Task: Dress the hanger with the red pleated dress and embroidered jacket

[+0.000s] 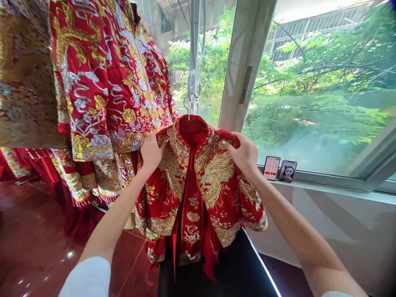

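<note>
A short red jacket [216, 177] with gold embroidery hangs in front of me, its front parted over a red embroidered skirt or inner panel [192, 218]. My left hand [154, 150] grips the jacket's shoulder on the left, thumb on the front and fingers behind. On the opposite shoulder, my right hand [244, 150] is closed the same way. A hanger hook [189, 111] rises from the collar toward a white hanging strip. The fingers behind the cloth are hidden.
Larger red embroidered jackets [123, 82] hang close on the left. Two phones [272, 168] lean against the window on the sill at right. Below the jacket is a black surface [241, 268]. The floor [37, 247] has shiny red tiles.
</note>
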{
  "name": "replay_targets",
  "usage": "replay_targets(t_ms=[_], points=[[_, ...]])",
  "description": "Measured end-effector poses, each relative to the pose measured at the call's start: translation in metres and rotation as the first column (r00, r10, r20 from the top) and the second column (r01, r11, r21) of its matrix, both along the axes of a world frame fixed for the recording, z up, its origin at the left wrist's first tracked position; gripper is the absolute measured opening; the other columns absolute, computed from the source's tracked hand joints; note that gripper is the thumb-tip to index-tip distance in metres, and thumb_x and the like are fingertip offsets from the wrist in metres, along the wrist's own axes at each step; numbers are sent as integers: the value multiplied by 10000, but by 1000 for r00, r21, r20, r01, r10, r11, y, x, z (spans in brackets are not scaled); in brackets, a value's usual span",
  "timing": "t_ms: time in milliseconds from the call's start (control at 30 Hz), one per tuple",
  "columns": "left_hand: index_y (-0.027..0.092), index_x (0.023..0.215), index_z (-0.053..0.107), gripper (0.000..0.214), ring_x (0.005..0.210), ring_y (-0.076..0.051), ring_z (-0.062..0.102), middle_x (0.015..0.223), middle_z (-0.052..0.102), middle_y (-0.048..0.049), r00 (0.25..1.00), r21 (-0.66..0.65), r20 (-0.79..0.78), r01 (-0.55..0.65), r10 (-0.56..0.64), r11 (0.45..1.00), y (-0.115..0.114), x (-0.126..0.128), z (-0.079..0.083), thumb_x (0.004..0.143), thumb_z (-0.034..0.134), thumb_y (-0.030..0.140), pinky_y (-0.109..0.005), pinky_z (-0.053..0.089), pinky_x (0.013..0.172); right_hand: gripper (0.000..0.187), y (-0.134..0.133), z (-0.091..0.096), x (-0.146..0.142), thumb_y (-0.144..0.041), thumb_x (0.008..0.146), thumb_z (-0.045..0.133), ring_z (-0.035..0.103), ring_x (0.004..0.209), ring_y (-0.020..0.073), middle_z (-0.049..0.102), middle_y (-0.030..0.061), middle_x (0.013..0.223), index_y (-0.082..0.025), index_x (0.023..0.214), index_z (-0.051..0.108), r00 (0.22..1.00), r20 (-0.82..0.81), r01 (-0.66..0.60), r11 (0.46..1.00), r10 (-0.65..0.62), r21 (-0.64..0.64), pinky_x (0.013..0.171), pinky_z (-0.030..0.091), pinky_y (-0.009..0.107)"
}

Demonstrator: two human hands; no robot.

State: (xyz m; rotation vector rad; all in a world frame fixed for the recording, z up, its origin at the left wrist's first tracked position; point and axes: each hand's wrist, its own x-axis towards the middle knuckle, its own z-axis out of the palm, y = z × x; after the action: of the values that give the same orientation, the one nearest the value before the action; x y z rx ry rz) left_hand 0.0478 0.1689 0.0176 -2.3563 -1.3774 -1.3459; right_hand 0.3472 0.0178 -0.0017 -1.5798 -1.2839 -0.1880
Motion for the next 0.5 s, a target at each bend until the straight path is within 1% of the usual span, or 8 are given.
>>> replay_targets(t_ms=[33, 67, 167, 233, 300, 333, 400, 500], points=[[111, 1251, 518, 628, 1126, -351, 545, 1220, 609, -207, 999, 72, 32, -44, 41, 996, -5, 5, -8, 907, 351, 608, -453, 384, 981, 411, -2, -3, -11, -438, 821, 587, 607, 1002, 312, 676, 132, 1087, -211, 1157, 650, 989, 56, 135, 989, -139, 58, 885, 461, 500], [110, 1309, 469, 625, 1204, -339, 498, 1298, 564, -203, 997, 128, 54, -62, 55, 990, -10, 9, -16, 925, 325, 581, -439, 337, 1043, 405, -4, -6, -21, -418, 842, 564, 586, 1046, 330, 660, 147, 1129, -214, 1187, 628, 967, 111, 218, 971, -228, 97, 911, 440, 524], [124, 1391, 373, 613, 1348, -299, 358, 1433, 441, -185, 997, 267, 59, -58, 43, 962, -24, 16, -40, 940, 327, 536, -415, 209, 1139, 414, -8, -14, -45, -398, 908, 477, 507, 1173, 350, 589, 178, 1280, -201, 1264, 558, 886, 294, 306, 929, -358, 207, 1003, 368, 546], [117, 1352, 406, 640, 1343, -322, 352, 1403, 449, -206, 998, 342, 53, -61, 46, 938, -36, 23, -58, 906, 388, 576, -460, 209, 1127, 464, -6, -20, -63, -418, 934, 426, 549, 1104, 327, 620, 197, 1211, -149, 1301, 516, 844, 337, 339, 902, -418, 269, 951, 417, 505], [99, 1260, 479, 691, 1267, -358, 419, 1308, 507, -233, 999, 365, 21, -48, 44, 930, -47, 35, -79, 835, 475, 645, -495, 275, 1068, 599, 2, -28, -85, -480, 917, 447, 613, 928, 292, 663, 185, 1044, -89, 1369, 435, 846, 338, 347, 907, -412, 238, 779, 488, 425], [94, 1223, 504, 701, 1222, -366, 455, 1264, 531, -239, 999, 358, -8, -42, 48, 933, -52, 41, -89, 806, 516, 657, -496, 309, 1033, 695, 8, -32, -96, -514, 892, 481, 624, 852, 278, 663, 174, 992, -68, 1414, 374, 850, 353, 343, 919, -392, 194, 697, 490, 387], [83, 1218, 516, 686, 1171, -371, 490, 1248, 540, -249, 992, 316, -78, -69, 98, 946, -57, 52, -105, 787, 580, 613, -483, 359, 973, 862, 22, -41, -113, -541, 847, 546, 630, 788, 268, 643, 180, 1005, -52, 1487, 237, 836, 412, 350, 930, -363, 110, 609, 470, 344], [73, 1209, 534, 562, 1092, -361, 537, 1218, 566, -244, 966, 238, -165, -158, 200, 958, -56, 52, -119, 822, 595, 475, -451, 408, 875, 833, 37, -55, -115, -447, 877, 516, 634, 752, 253, 619, 194, 1050, -53, 1516, 154, 817, 459, 365, 929, -349, 56, 570, 458, 322]])
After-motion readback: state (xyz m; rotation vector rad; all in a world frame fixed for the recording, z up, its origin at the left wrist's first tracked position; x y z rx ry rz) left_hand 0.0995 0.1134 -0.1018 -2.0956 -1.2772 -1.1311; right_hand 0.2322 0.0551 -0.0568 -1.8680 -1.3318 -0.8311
